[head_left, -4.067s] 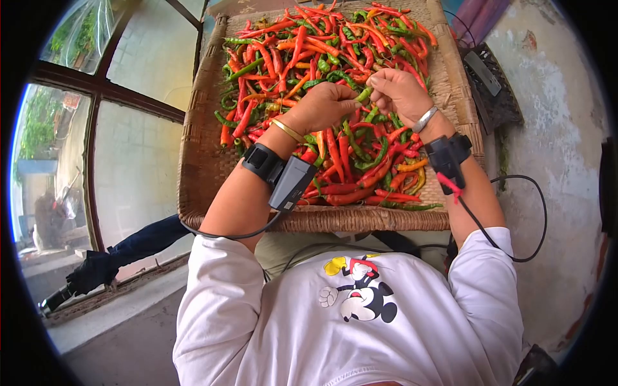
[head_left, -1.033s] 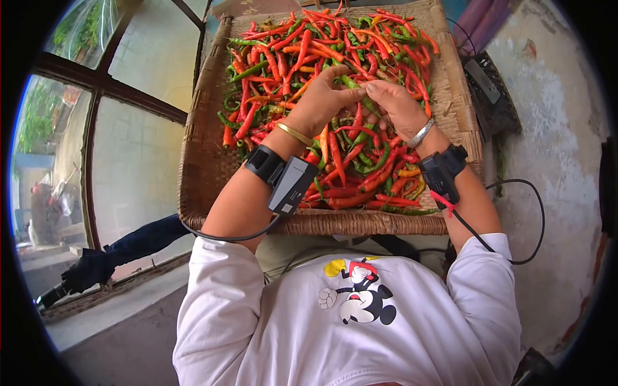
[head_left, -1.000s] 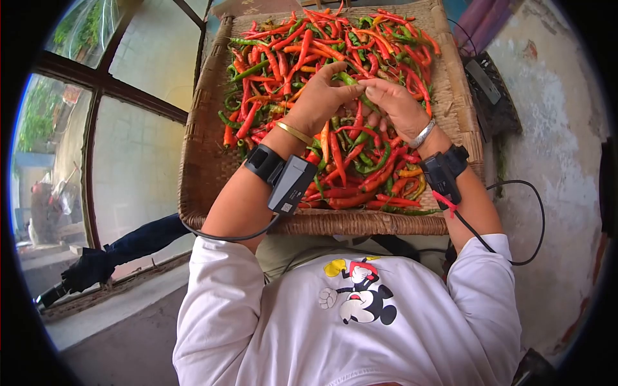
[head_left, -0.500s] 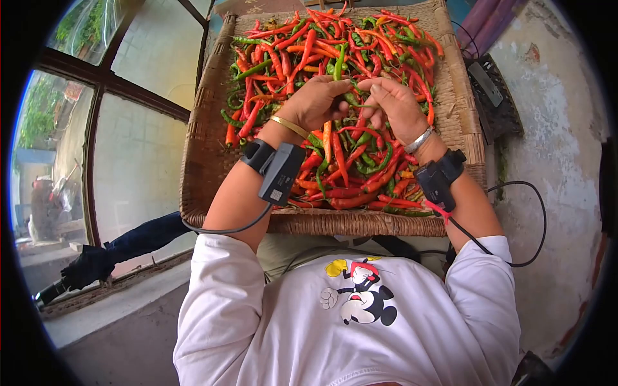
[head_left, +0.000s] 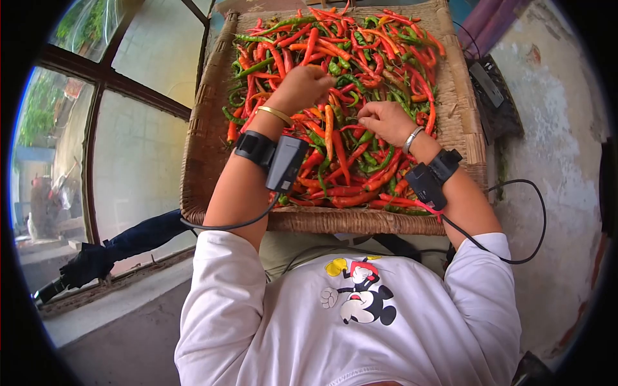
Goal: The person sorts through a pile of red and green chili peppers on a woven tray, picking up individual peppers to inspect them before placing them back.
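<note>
Red, orange and green chili peppers (head_left: 341, 151) fill a shallow woven basket (head_left: 360, 224) in front of me. Over the middle-left of the pile is my left hand (head_left: 301, 89), its fingers curled closed; whatever they may hold is hidden. My right hand (head_left: 390, 123) is lower and to the right, with thumb and fingertips pinched together just above the peppers. I cannot make out anything between them. Near its fingertips lies a red chili pepper (head_left: 351, 127). A long green chili pepper (head_left: 280, 26) rests at the pile's far left.
A framed window (head_left: 138, 148) stands left of the basket, with a dark folded umbrella (head_left: 145, 237) below it. A worn wall (head_left: 547, 161) is on the right. Black devices with cables (head_left: 438, 180) are strapped to both forearms.
My hands have moved apart from beside an upright green chili pepper, the left up and left, the right down. That upright pepper is gone; a long green one now shows at the far left.
</note>
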The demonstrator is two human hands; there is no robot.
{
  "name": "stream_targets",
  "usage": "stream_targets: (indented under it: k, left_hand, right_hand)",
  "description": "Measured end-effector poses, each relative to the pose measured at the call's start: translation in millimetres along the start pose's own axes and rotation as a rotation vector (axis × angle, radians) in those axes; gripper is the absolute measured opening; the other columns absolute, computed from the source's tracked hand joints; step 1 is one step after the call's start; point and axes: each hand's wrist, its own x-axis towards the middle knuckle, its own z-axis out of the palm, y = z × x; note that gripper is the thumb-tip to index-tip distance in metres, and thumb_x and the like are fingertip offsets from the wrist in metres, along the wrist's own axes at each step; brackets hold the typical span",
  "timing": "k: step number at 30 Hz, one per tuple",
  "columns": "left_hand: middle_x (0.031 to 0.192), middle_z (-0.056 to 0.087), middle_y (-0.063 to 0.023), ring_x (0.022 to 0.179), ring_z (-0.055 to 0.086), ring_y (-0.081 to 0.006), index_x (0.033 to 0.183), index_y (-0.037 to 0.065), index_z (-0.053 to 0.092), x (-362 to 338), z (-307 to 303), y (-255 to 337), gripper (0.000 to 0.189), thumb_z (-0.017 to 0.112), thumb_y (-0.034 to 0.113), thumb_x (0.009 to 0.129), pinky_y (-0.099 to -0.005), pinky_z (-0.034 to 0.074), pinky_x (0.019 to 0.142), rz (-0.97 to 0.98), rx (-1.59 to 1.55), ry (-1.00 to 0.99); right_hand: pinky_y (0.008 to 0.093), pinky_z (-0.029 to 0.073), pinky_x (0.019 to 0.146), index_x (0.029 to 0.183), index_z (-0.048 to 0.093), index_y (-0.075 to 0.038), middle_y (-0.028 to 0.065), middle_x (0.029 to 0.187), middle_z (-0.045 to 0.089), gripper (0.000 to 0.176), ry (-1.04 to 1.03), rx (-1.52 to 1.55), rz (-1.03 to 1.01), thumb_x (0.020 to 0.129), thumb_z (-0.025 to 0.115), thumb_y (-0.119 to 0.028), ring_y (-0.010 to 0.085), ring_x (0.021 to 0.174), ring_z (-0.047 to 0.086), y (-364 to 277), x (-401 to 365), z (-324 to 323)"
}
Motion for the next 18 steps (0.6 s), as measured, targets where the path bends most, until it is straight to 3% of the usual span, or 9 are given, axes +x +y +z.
stream_targets:
  k: [2, 3, 6, 7, 12, 14, 16, 17, 18]
  left_hand:
    - [0.065, 0.060, -0.0134, 0.062, 0.059, -0.0250, 0.076, 0.000, 0.062, 8.0, 17.8, -17.2, 0.034, 0.055, 0.033, 0.078, -0.0359, 0.046, 0.059, 0.131, 0.690, -0.148]
    - [0.070, 0.059, -0.0160, 0.068, 0.057, -0.0322, 0.075, 0.002, 0.063, -4.3, 18.7, -6.2, 0.040, 0.056, 0.041, 0.074, -0.0407, 0.046, 0.062, 0.044, 0.715, -0.193]
    - [0.071, 0.060, -0.0153, 0.070, 0.059, -0.0306, 0.075, 0.002, 0.063, -9.1, 31.2, -7.4, 0.043, 0.058, 0.044, 0.072, -0.0397, 0.046, 0.063, 0.014, 0.780, -0.111]
    - [0.081, 0.062, -0.0109, 0.078, 0.060, -0.0266, 0.079, 0.005, 0.065, -10.8, 33.3, 1.7, 0.045, 0.060, 0.048, 0.069, -0.0367, 0.048, 0.070, -0.091, 0.807, -0.123]
    - [0.078, 0.062, -0.0135, 0.075, 0.060, -0.0286, 0.077, 0.004, 0.064, -7.4, 44.4, -8.6, 0.041, 0.059, 0.044, 0.071, -0.0383, 0.047, 0.067, -0.023, 0.838, -0.066]
    - [0.075, 0.061, -0.0158, 0.072, 0.059, -0.0308, 0.074, 0.003, 0.064, -4.4, 40.0, -12.1, 0.039, 0.057, 0.041, 0.072, -0.0399, 0.047, 0.065, -0.007, 0.808, -0.065]
    - [0.076, 0.061, -0.0153, 0.070, 0.058, -0.0304, 0.076, 0.003, 0.063, -2.4, 29.2, -9.6, 0.034, 0.053, 0.035, 0.074, -0.0404, 0.046, 0.063, 0.002, 0.804, -0.289]
    - [0.072, 0.061, -0.0127, 0.063, 0.058, -0.0258, 0.074, 0.002, 0.063, -1.2, 23.9, -8.1, 0.031, 0.052, 0.031, 0.075, -0.0378, 0.045, 0.058, 0.000, 0.754, -0.399]
    - [0.072, 0.061, -0.0127, 0.063, 0.058, -0.0258, 0.074, 0.002, 0.063, -4.1, 19.3, -1.2, 0.031, 0.052, 0.031, 0.075, -0.0378, 0.045, 0.058, -0.001, 0.757, -0.402]
  right_hand:
    - [0.0320, 0.046, 0.065, 0.085, 0.061, -0.003, 0.0092, 0.075, 0.062, 0.020, -0.012, -0.052, -0.024, 0.076, 0.057, -0.021, 0.0213, 0.070, 0.059, 0.1, 0.1, 2.7]
    - [0.0320, 0.046, 0.065, 0.085, 0.061, -0.003, 0.0092, 0.075, 0.062, 0.020, -0.013, -0.054, -0.024, 0.076, 0.057, -0.021, 0.0213, 0.070, 0.059, 0.3, 0.0, 2.0]
    - [0.0325, 0.047, 0.066, 0.084, 0.062, -0.003, 0.0097, 0.076, 0.062, 0.021, 0.004, -0.082, -0.009, 0.076, 0.057, -0.022, 0.0217, 0.071, 0.060, 3.2, 0.0, -1.2]
    - [0.0328, 0.047, 0.066, 0.084, 0.062, -0.003, 0.0099, 0.076, 0.062, 0.021, -0.017, -0.058, 0.028, 0.076, 0.057, -0.022, 0.0221, 0.070, 0.060, 6.5, 1.1, -0.8]
    - [0.0330, 0.047, 0.064, 0.082, 0.061, -0.003, 0.0102, 0.076, 0.063, 0.020, -0.018, -0.077, 0.026, 0.076, 0.057, -0.021, 0.0228, 0.068, 0.060, 3.4, -0.1, -1.3]
    - [0.0315, 0.047, 0.059, 0.081, 0.061, -0.003, 0.0088, 0.072, 0.062, 0.019, 0.003, -0.064, -0.021, 0.077, 0.056, -0.021, 0.0197, 0.060, 0.059, 6.2, 0.6, 0.9]
    - [0.0299, 0.047, 0.056, 0.081, 0.061, -0.002, 0.0075, 0.069, 0.061, 0.020, -0.019, 0.013, 0.013, 0.078, 0.056, -0.021, 0.0172, 0.057, 0.058, 5.4, 0.5, -0.1]
    - [0.0284, 0.046, 0.052, 0.081, 0.060, -0.001, 0.0063, 0.066, 0.061, 0.021, -0.043, 0.089, 0.045, 0.080, 0.055, -0.022, 0.0147, 0.053, 0.057, 4.5, 0.5, -0.5]
    - [0.0284, 0.046, 0.052, 0.081, 0.060, -0.001, 0.0063, 0.066, 0.061, 0.021, -0.042, 0.093, 0.046, 0.080, 0.055, -0.022, 0.0147, 0.053, 0.057, 3.2, 0.4, -0.6]
